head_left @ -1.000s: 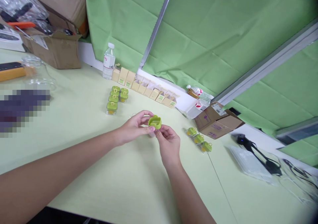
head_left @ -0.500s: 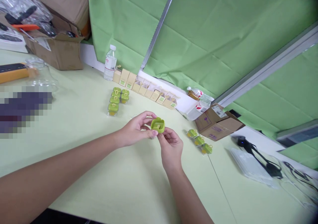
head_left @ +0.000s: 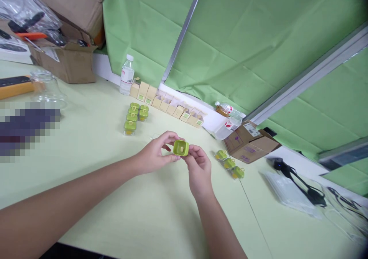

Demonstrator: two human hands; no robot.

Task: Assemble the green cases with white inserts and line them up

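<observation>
Between my two hands, above the table [head_left: 120, 201], is a small green lid [head_left: 176, 148] with its hollow inside facing me. My left hand [head_left: 159, 151] pinches its left side between thumb and fingers. On its right edge, the thumb and fingers of my right hand [head_left: 199, 171] are closed too. Beyond my left hand, several small clear jars with green lids [head_left: 130, 126] stand in two rows. To the right of my right hand lie three more green-lidded jars [head_left: 229, 163] with loops on top.
Several small cardboard boxes [head_left: 165, 103] line the back edge beside a water bottle [head_left: 127, 75]. A larger carton [head_left: 250, 140] and plastic bottles [head_left: 227, 128] stand back right. Clear plastic bags [head_left: 287, 194] and black cables [head_left: 313, 195] lie far right. A glass jar [head_left: 46, 86] is at left.
The green lid has turned in my fingers, so its hollow inside faces me more squarely. Both hands have shifted only slightly.
</observation>
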